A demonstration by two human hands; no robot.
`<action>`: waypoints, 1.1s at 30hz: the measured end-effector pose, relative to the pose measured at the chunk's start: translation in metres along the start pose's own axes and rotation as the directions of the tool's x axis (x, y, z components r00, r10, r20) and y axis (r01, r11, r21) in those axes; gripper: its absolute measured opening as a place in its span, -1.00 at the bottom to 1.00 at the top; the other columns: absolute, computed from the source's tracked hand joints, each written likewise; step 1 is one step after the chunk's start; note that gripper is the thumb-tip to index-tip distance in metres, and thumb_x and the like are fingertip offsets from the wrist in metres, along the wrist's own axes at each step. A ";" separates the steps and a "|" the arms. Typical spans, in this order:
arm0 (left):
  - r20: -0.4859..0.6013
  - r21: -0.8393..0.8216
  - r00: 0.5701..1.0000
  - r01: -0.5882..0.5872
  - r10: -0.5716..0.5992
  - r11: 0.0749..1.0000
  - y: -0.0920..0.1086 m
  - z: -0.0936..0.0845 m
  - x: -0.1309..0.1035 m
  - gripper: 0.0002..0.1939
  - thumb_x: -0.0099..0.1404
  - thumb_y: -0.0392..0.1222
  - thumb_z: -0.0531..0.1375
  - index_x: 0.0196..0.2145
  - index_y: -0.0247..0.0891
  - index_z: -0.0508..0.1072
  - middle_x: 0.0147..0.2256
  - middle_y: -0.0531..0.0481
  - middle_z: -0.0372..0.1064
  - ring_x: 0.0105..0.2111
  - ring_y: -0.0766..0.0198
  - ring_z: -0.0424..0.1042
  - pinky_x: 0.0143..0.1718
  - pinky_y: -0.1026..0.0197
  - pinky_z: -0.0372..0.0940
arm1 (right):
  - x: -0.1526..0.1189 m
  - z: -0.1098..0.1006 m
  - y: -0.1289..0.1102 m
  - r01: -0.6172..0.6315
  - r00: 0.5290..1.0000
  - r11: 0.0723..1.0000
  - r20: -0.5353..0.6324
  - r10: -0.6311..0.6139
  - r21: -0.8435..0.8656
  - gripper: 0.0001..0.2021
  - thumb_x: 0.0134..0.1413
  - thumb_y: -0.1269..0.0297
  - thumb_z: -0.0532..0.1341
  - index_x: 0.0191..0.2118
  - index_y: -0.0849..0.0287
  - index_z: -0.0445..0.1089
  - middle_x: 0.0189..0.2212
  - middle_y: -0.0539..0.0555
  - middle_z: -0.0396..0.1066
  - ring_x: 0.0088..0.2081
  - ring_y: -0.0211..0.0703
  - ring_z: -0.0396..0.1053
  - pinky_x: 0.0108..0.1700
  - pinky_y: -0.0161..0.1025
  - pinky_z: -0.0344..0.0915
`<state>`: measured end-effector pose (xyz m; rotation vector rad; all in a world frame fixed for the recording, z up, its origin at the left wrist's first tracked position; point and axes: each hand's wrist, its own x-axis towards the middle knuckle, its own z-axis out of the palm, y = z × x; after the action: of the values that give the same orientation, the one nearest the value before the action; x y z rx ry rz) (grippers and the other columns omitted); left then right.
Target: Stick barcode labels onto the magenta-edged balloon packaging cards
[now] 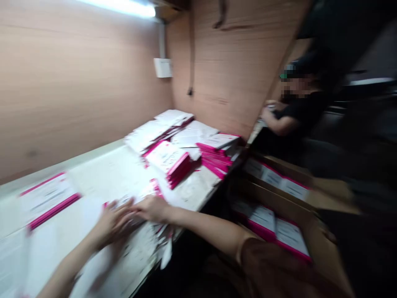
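Close together over the worktable [105, 165], my two hands meet above a blurred white card with pink edges [153, 188]. My left hand [115, 219] is palm down, its fingers stretched towards the other hand and somewhat apart. My right hand [153, 209] has its fingers curled into a pinch beside the left fingertips; what they hold, if anything, is blurred. Below the hands, paper scraps [164, 240] with pink bits lie at the table edge. To the left is a stack of white cards with pink edges [51, 196].
Further stacks of pink-edged cards [167, 155] and a taller pile [217, 151] stand at the back right, near white sheets [149, 132]. Cardboard boxes [297, 211] with similar stacks are on the right. A co-worker [297, 107] is beyond the wooden partition [242, 62].
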<state>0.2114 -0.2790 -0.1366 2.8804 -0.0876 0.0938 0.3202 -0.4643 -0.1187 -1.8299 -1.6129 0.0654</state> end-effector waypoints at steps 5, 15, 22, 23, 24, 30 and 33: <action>0.137 -0.083 0.963 0.246 -0.234 0.966 0.021 -0.013 -0.007 -0.53 0.24 -0.12 0.14 0.09 -0.29 0.37 0.18 -0.25 0.29 0.30 -0.20 0.01 0.23 -0.30 0.00 | -0.009 0.016 0.016 0.009 1.000 0.992 -0.013 -0.007 0.123 -0.94 0.15 0.45 0.21 -0.34 0.20 0.41 -0.38 0.09 0.46 -0.28 -0.13 0.37 -0.18 -0.22 0.27; 0.097 -0.162 0.957 0.286 -0.273 0.945 0.030 -0.007 -0.016 -0.59 0.27 -0.29 0.10 0.08 -0.18 0.34 0.16 -0.09 0.32 0.34 -0.06 -0.08 0.29 -0.29 -0.14 | 0.002 0.038 0.022 -0.178 0.981 0.966 -0.040 0.189 0.187 -0.90 0.11 0.40 0.25 -0.43 0.16 0.38 -0.36 0.04 0.29 -0.23 -0.11 0.22 -0.14 -0.15 0.21; 0.103 -0.187 0.948 0.317 -0.302 0.930 0.029 -0.007 -0.012 -0.60 0.24 -0.33 0.08 0.04 -0.16 0.35 0.14 -0.04 0.34 0.34 -0.03 -0.07 0.30 -0.25 -0.14 | 0.003 0.038 0.022 -0.193 0.979 0.959 -0.020 0.202 0.207 -0.88 0.10 0.36 0.22 -0.45 0.15 0.37 -0.36 0.05 0.29 -0.22 -0.10 0.23 -0.13 -0.13 0.20; 0.116 -0.192 0.949 0.311 -0.294 0.931 0.028 -0.008 -0.012 -0.61 0.25 -0.33 0.08 0.04 -0.16 0.35 0.14 -0.03 0.33 0.35 -0.02 -0.08 0.30 -0.24 -0.15 | 0.003 0.039 0.021 -0.198 0.978 0.959 -0.026 0.207 0.201 -0.88 0.10 0.36 0.22 -0.46 0.15 0.37 -0.36 0.05 0.29 -0.22 -0.09 0.23 -0.13 -0.13 0.20; 0.124 -0.197 0.951 0.303 -0.283 0.932 0.028 -0.008 -0.012 -0.61 0.26 -0.31 0.08 0.04 -0.16 0.35 0.14 -0.03 0.33 0.34 -0.03 -0.08 0.30 -0.24 -0.16 | 0.003 0.040 0.021 -0.204 0.976 0.960 -0.032 0.214 0.192 -0.87 0.10 0.36 0.22 -0.46 0.15 0.36 -0.36 0.06 0.29 -0.22 -0.08 0.24 -0.13 -0.13 0.20; 0.019 -0.197 0.948 0.316 -0.319 0.928 0.029 -0.004 -0.010 -0.53 0.14 0.06 0.30 -0.06 -0.20 0.38 0.00 -0.15 0.39 0.23 -0.13 0.16 0.22 -0.19 0.02 | 0.002 0.040 0.019 -0.268 0.957 0.957 -0.084 0.278 0.115 -0.90 0.04 0.37 0.25 -0.43 0.16 0.32 -0.32 0.10 0.27 -0.21 -0.03 0.23 -0.12 -0.11 0.20; 0.022 -0.186 0.939 0.342 -0.344 0.921 0.029 -0.001 -0.007 -0.60 0.11 0.01 0.34 -0.16 -0.22 0.40 -0.02 -0.14 0.39 0.15 -0.10 0.26 0.17 -0.13 0.10 | 0.002 0.029 0.009 -0.228 0.948 0.955 -0.180 0.263 0.191 -0.88 0.05 0.34 0.26 -0.26 0.19 0.35 -0.28 0.12 0.27 -0.22 -0.05 0.24 -0.13 -0.10 0.23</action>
<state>0.2027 -0.3059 -0.1287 2.6590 0.3905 0.0324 0.3155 -0.4496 -0.1446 -1.8325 -1.1956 0.1177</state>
